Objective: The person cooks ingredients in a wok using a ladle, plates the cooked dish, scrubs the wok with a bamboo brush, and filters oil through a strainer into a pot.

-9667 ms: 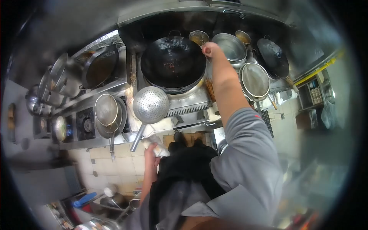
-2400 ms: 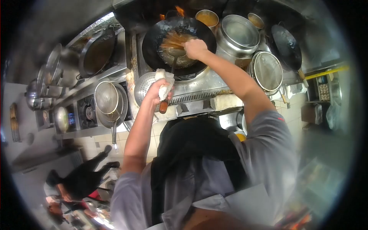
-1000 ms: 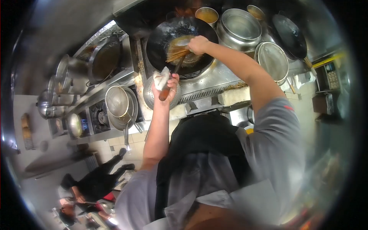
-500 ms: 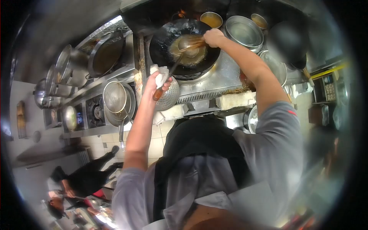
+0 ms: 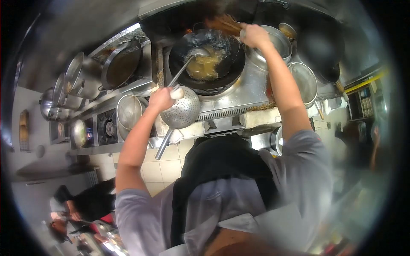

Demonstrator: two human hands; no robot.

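Observation:
My left hand (image 5: 162, 100) is closed round the handle of a ladle (image 5: 181, 71), with a white cloth (image 5: 177, 93) at its fingers. The ladle's bowl rests in a black wok (image 5: 233, 70) holding a yellowish liquid (image 5: 206, 67). My right hand (image 5: 255, 36) grips a bamboo brush (image 5: 225, 24), blurred by motion, above the wok's far right rim, beside a metal pot (image 5: 279, 42). A perforated skimmer (image 5: 182, 110) lies in front of the wok, close to my left hand.
A round strainer (image 5: 304, 83) and a dark wok (image 5: 320, 45) are on the right. On the left are another strainer (image 5: 129, 112), a pan of dark liquid (image 5: 122, 66) and a burner (image 5: 109, 127). A co-worker (image 5: 92, 202) is at lower left.
The brush in my right hand has left the wok's liquid and moved up to the far rim. My left hand has shifted left and down a little, and the skimmer shows more fully.

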